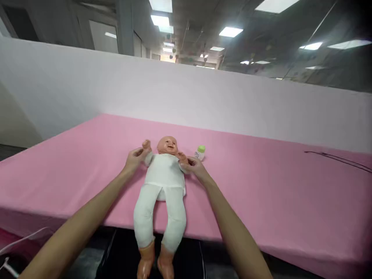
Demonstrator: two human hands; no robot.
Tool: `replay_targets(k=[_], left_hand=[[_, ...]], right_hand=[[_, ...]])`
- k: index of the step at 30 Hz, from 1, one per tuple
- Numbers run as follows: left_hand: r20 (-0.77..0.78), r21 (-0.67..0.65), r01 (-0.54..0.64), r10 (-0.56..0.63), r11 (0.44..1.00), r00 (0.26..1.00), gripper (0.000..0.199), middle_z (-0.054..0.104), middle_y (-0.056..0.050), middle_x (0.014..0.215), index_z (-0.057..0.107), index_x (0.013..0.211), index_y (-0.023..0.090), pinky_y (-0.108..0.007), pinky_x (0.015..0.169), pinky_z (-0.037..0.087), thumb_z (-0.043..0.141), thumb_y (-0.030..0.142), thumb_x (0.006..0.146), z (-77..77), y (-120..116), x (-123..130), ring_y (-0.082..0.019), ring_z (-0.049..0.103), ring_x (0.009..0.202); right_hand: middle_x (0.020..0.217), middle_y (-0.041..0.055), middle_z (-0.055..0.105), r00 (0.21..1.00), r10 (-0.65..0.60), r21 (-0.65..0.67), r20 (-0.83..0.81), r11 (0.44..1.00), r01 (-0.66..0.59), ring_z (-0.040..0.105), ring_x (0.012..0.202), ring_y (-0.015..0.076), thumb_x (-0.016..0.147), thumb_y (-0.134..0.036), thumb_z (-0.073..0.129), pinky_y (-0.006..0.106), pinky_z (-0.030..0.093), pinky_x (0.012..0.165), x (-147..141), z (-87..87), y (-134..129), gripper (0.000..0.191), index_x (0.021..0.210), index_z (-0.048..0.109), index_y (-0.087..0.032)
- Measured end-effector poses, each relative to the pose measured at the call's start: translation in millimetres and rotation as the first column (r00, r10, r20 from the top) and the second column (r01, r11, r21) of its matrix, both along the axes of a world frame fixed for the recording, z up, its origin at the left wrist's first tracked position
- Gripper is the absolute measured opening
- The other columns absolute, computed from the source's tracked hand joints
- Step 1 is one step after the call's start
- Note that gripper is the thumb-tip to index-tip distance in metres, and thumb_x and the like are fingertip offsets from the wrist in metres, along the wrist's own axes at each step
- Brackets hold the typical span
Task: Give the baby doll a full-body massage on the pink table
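Observation:
A baby doll (164, 170) with a white cloth body lies face up, its head away from me and its feet hanging past the table's near edge. My left hand (135, 158) is closed around the doll's arm on the left, close to its raised plastic hand. On the other side, my right hand (194, 166) grips the doll's other arm at the wrist. Just beyond my right hand stands a small white bottle (200, 152) with a green cap.
The doll rests on a table with a pink cover (255, 193). Behind it runs a white partition wall (186, 93). Thin black cords (337, 157) lie at the far right. A white cable (23, 241) hangs at the lower left.

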State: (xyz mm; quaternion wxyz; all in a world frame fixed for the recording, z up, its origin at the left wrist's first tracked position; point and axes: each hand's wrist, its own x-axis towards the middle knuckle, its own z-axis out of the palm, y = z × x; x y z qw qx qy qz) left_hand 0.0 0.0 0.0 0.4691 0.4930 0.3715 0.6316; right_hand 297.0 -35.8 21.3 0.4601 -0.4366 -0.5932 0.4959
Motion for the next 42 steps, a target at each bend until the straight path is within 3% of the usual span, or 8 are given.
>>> replay_targets(k=[6,13,18,23,27,33,38,42], left_hand=[[0.105,-0.231,-0.282,0.312,0.931,0.944,0.060,0.058,0.000,0.068,0.065,0.072,0.018,-0.026,0.058,0.045,0.084,0.074,0.066,-8.0,21,-27,-0.014,0.054,0.062],[-0.327,0.101,0.134,-0.094,0.986,0.940,0.035,0.075,-0.007,0.086,0.083,0.086,0.019,-0.034,0.078,0.051,0.087,0.052,0.075,3.2,-3,-8,-0.023,0.067,0.081],[-0.533,0.160,0.347,-0.215,0.924,0.819,0.036,0.079,-0.009,0.116,0.087,0.105,0.026,-0.039,0.098,0.050,0.090,0.040,0.072,4.9,-8,-7,-0.031,0.067,0.111],[-0.247,0.094,0.027,-0.003,0.995,0.969,0.038,0.067,-0.002,0.076,0.076,0.081,0.019,-0.029,0.066,0.047,0.079,0.057,0.082,-1.9,4,-8,-0.017,0.058,0.069],[0.011,-0.069,-0.243,0.245,0.967,0.970,0.049,0.054,0.001,0.070,0.064,0.074,0.020,-0.026,0.060,0.045,0.076,0.067,0.081,-6.6,12,-16,-0.014,0.053,0.064],[0.125,-0.260,-0.279,0.319,0.924,0.939,0.045,0.053,0.003,0.073,0.062,0.083,0.020,-0.024,0.055,0.044,0.078,0.063,0.079,-7.1,16,-24,-0.012,0.052,0.063],[-0.030,0.080,-0.145,0.148,0.986,0.989,0.045,0.071,-0.005,0.091,0.075,0.100,0.020,-0.029,0.071,0.053,0.079,0.060,0.080,2.1,8,-15,-0.019,0.065,0.081],[-0.433,0.218,0.220,-0.108,0.951,0.895,0.031,0.079,-0.009,0.102,0.084,0.092,0.022,-0.039,0.089,0.053,0.087,0.048,0.076,5.9,-3,-10,-0.028,0.069,0.098]], right_hand=[[0.110,0.0092,0.078,0.985,-0.165,0.035,-0.055,0.985,0.167,0.068,0.098,0.0273,0.078,-0.060,0.084,0.038,0.053,0.086,3,-5.8,12,0.043,0.095,0.079,-0.020],[0.123,0.0068,0.075,0.890,0.253,0.226,0.380,0.908,-0.354,0.063,0.119,0.0298,0.081,-0.037,0.086,0.045,0.049,0.104,1,8.3,-6,0.038,0.118,0.082,-0.030],[0.120,0.0065,0.074,0.870,0.268,0.257,0.413,0.882,-0.394,0.063,0.119,0.0293,0.082,-0.034,0.085,0.044,0.050,0.104,1,12.0,-8,0.033,0.114,0.084,-0.032],[0.109,0.0065,0.079,0.986,0.085,0.132,0.140,0.986,-0.104,0.069,0.104,0.0283,0.081,-0.047,0.086,0.040,0.054,0.093,-1,4.7,-4,0.038,0.110,0.083,-0.023],[0.108,0.0078,0.079,0.976,-0.197,0.035,-0.092,0.979,0.201,0.070,0.101,0.0272,0.077,-0.055,0.085,0.037,0.054,0.087,1,-6.1,7,0.040,0.098,0.081,-0.021],[0.105,0.0088,0.079,0.887,-0.391,-0.109,-0.245,0.921,0.375,0.071,0.106,0.0304,0.077,-0.059,0.082,0.039,0.056,0.084,5,-10.7,16,0.055,0.119,0.078,-0.024],[0.129,0.0085,0.076,0.973,-0.137,0.091,-0.184,0.984,0.156,0.067,0.119,0.0314,0.076,-0.048,0.088,0.042,0.054,0.098,3,1.6,5,0.047,0.116,0.081,-0.025],[0.128,0.0063,0.077,0.964,0.213,0.202,0.161,0.948,-0.244,0.064,0.126,0.0319,0.077,-0.038,0.089,0.048,0.048,0.110,-3,12.5,-8,0.040,0.115,0.083,-0.027]])
